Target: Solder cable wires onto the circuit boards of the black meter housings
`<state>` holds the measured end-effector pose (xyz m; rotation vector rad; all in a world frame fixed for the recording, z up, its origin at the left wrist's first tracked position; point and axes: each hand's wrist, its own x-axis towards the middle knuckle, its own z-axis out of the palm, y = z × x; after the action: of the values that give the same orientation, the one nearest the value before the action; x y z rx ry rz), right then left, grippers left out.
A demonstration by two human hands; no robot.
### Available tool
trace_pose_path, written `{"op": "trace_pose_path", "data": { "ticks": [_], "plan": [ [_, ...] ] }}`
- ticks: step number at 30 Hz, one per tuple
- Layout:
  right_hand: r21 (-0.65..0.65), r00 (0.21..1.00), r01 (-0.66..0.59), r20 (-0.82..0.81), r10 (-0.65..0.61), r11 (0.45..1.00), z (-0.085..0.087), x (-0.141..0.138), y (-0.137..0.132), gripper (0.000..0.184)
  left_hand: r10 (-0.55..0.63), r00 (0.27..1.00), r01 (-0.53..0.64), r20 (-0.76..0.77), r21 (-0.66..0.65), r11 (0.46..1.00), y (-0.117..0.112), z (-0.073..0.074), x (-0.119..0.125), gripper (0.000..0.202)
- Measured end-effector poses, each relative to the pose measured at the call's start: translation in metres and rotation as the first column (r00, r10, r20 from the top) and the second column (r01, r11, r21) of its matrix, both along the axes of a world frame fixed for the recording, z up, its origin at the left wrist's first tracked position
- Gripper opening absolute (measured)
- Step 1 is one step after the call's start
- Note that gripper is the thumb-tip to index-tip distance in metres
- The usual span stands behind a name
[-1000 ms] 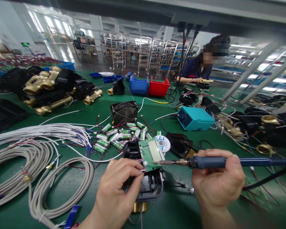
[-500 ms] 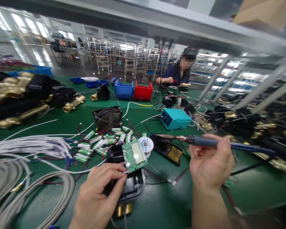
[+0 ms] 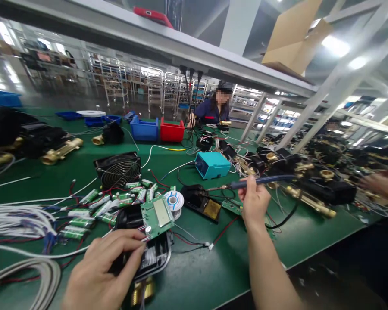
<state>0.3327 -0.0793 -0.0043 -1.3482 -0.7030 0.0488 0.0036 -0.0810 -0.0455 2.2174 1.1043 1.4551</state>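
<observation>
My left hand point(image 3: 105, 267) is closed, its fingertips pinching the lower-left edge of a green circuit board point(image 3: 151, 218) with a display. Thin wires meet the board there; how much of them I grip is hidden. The board rests tilted over an opened black housing point(image 3: 157, 254), with a brass fitting point(image 3: 142, 292) below. In my right hand point(image 3: 256, 200) is a soldering iron point(image 3: 241, 184), held by its blue handle. Its metal tip points left, above the black iron stand point(image 3: 194, 193) with a yellow sponge point(image 3: 212, 209). A solder spool point(image 3: 174, 201) sits beside the board.
Green-wrapped batteries point(image 3: 80, 221), white cables point(image 3: 16, 219) and a fan point(image 3: 118, 170) lie left. Behind are a teal soldering station point(image 3: 213, 165), a blue bin point(image 3: 144, 129) and a red bin point(image 3: 172, 130). Brass-and-black assemblies point(image 3: 323, 185) and another person's hand point(image 3: 383, 185) are right.
The view has swung right. My right hand has moved farther from me, and the iron's tip has shifted right, away from the board. The left hand keeps its pinch.
</observation>
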Motion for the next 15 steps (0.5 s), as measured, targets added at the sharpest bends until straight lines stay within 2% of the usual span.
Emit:
{"op": "trace_pose_path", "data": {
  "ticks": [3,5,7,9,10,12,14,15],
  "plan": [
    [-0.065,0.998,-0.057,0.023,0.059,0.996,-0.01,-0.009,0.005,0.055,-0.011,0.995,0.008,-0.101,-0.033,0.999,-0.003,0.006,0.0,0.016],
    [-0.12,0.991,-0.125,0.026,0.129,0.985,-0.014,-0.014,0.008,0.056,0.018,0.99,-0.018,-0.14,0.004,1.0,-0.005,0.01,-0.001,0.018],
    [-0.19,0.972,-0.226,0.018,0.234,0.955,-0.016,-0.017,0.009,0.056,0.092,0.982,-0.071,-0.164,0.127,0.989,-0.009,0.015,-0.001,0.012],
    [-0.265,0.938,-0.337,-0.005,0.348,0.904,-0.018,-0.018,0.01,0.054,0.143,0.973,-0.084,-0.184,0.296,0.951,-0.015,0.022,0.003,0.007],
    [-0.297,0.918,-0.385,-0.021,0.397,0.874,-0.019,-0.018,0.011,0.054,0.129,0.97,-0.043,-0.208,0.373,0.927,-0.018,0.026,0.007,0.012],
    [-0.343,0.881,-0.458,-0.053,0.47,0.82,-0.022,-0.017,0.01,0.053,0.023,0.947,0.137,-0.319,0.469,0.872,-0.024,0.03,0.023,0.021],
    [-0.368,0.854,-0.504,-0.077,0.514,0.781,-0.025,-0.016,0.009,0.052,-0.09,0.886,0.326,-0.456,0.473,0.818,-0.029,0.026,0.048,0.024],
    [-0.377,0.843,-0.52,-0.085,0.53,0.766,-0.026,-0.015,0.007,0.051,-0.114,0.865,0.371,-0.489,0.469,0.802,-0.032,0.022,0.062,0.028]
  ]
}}
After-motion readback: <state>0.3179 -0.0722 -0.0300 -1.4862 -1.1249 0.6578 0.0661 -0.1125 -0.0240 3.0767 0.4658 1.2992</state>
